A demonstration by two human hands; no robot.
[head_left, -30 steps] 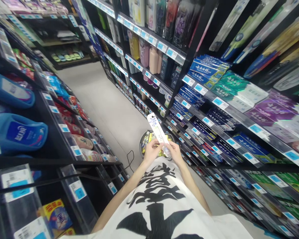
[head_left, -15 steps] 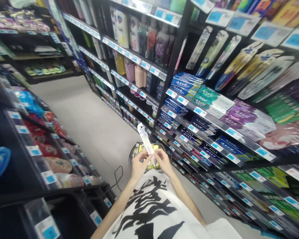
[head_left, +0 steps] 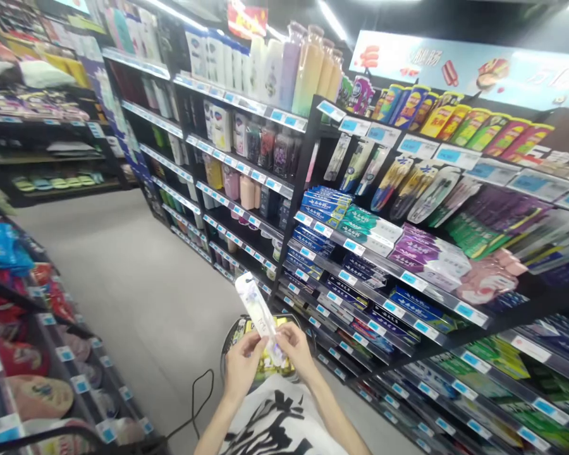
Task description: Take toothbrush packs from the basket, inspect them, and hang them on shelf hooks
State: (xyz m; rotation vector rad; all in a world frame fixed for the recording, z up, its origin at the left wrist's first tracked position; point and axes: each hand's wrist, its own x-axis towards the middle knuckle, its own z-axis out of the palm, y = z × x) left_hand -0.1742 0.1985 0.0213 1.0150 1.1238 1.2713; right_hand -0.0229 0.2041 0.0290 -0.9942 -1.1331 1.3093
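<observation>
A packaged toothbrush (head_left: 255,305) with a white, partly clear wrapper is held up in front of my body, its top end tilted to the left. My left hand (head_left: 241,368) pinches its left edge between thumb and fingers. On the other edge, lower down the pack, my right hand (head_left: 294,351) has a similar grip. Below both hands is a dark-rimmed basket (head_left: 224,346) containing yellow packages (head_left: 266,368), partly covered by my hands and the toothbrush.
To the right, a shelf rack carries hanging toothbrushes (head_left: 391,184) above toothpaste boxes (head_left: 325,205). Bottles (head_left: 308,66) line the shelves farther along. Bagged goods (head_left: 21,354) fill the left shelf. A black cord (head_left: 193,397) loops beside the basket over the grey floor (head_left: 123,284).
My view has tilted up, bringing the upper shelves and ceiling lights into sight. Both hands still hold the toothbrush, whose printed front now faces me more broadly.
</observation>
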